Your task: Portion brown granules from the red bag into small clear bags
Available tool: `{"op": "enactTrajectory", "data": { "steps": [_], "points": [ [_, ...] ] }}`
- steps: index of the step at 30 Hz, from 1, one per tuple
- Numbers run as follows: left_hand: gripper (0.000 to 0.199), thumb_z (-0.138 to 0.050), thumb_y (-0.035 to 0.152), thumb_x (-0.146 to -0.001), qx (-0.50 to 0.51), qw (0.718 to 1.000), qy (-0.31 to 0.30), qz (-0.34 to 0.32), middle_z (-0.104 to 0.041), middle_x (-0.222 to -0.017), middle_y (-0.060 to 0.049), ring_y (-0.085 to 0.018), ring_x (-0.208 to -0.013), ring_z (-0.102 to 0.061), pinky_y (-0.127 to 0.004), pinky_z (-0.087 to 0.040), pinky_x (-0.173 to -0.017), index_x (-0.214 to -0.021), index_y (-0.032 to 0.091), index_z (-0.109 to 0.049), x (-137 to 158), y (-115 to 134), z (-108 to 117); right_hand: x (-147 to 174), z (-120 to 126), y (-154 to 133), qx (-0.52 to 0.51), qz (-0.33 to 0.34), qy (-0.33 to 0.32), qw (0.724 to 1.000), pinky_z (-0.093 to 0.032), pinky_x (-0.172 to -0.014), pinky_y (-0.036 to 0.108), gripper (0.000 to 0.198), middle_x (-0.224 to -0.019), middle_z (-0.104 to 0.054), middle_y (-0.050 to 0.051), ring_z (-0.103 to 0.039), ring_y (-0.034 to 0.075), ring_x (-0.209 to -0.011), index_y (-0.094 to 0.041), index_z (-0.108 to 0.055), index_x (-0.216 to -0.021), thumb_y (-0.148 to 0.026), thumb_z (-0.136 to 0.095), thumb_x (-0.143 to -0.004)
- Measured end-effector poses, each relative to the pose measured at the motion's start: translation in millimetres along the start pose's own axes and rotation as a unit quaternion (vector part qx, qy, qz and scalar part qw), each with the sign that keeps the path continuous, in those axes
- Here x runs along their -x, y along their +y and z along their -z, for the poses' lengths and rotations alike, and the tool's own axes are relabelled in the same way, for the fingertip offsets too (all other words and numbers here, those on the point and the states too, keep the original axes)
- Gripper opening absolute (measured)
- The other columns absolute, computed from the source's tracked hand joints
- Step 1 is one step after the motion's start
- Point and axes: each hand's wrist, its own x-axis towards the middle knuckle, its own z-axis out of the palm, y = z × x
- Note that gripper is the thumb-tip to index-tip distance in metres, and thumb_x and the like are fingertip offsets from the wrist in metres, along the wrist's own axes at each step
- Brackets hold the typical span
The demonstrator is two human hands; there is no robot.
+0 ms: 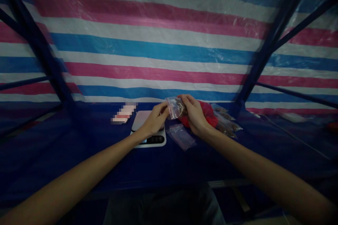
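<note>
My left hand (pixel 155 119) pinches the edge of a clear zip bag (pixel 174 108), just above the right side of a white kitchen scale (pixel 150 141). Brown contents show in the bag's right part. My right hand (pixel 194 112) is closed around that end, its fingertips over the top. Behind my right hand sits a red plastic bag (pixel 210 114), partly hidden by it. A flat, clear zip bag (pixel 181 136) lies on the table below my hands. The scale's display is partly covered by my left wrist.
Several filled clear bags (pixel 227 124) lie right of the red bag. A blurred-out pinkish item (pixel 124 113) is left of the scale. Blue metal posts (pixel 56 66) rise on both sides before a striped plastic sheet (pixel 158 49). A white cord (pixel 293 130) crosses the blue tabletop (pixel 158 168).
</note>
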Motion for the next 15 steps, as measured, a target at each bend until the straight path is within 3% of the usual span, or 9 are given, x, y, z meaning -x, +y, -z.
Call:
{"op": "enactTrajectory", "data": {
  "steps": [3,8,11,15],
  "points": [
    [0.045,-0.052,0.059,-0.093,0.015,0.999,0.044,0.015,-0.062,-0.073,-0.001,-0.014,-0.067,-0.052,-0.026,-0.043,-0.064,-0.077,0.017,-0.06,0,-12,4,-10,-13,21,0.011,-0.027,-0.022,0.999,-0.031,-0.036,0.02,0.036,-0.057,-0.051,-0.007,-0.041,0.008,-0.042,-0.022,-0.062,-0.092,-0.055,-0.07,-0.082],
    [0.058,-0.035,0.057,-0.101,-0.001,0.999,0.004,0.04,-0.059,-0.065,-0.003,-0.012,-0.061,-0.052,-0.026,-0.043,-0.063,-0.068,0.016,-0.06,3,-5,9,-9,1,32,-0.033,-0.096,-0.082,0.991,-0.017,-0.033,0.018,0.034,-0.052,-0.041,-0.009,-0.026,0.004,-0.037,-0.022,-0.05,-0.079,-0.047,-0.072,-0.086],
    [0.047,-0.05,0.05,-0.098,-0.033,0.999,-0.002,0.015,-0.059,-0.066,-0.001,-0.011,-0.064,-0.052,-0.025,-0.041,-0.062,-0.067,0.016,-0.058,6,5,9,-5,7,31,-0.031,-0.086,-0.078,0.993,-0.018,-0.034,0.018,0.033,-0.055,-0.042,-0.009,-0.026,0.004,-0.038,-0.022,-0.049,-0.082,-0.045,-0.071,-0.088],
    [0.031,-0.061,0.038,-0.093,-0.028,0.999,0.004,0.04,-0.058,-0.065,0.001,-0.01,-0.06,-0.05,-0.023,-0.038,-0.056,-0.072,0.016,-0.061,14,8,4,1,5,38,0.036,-0.053,-0.105,0.992,-0.029,-0.039,0.02,0.03,-0.06,-0.047,-0.008,-0.038,0.008,-0.044,-0.023,-0.052,-0.096,-0.048,-0.068,-0.09]
  ]
}}
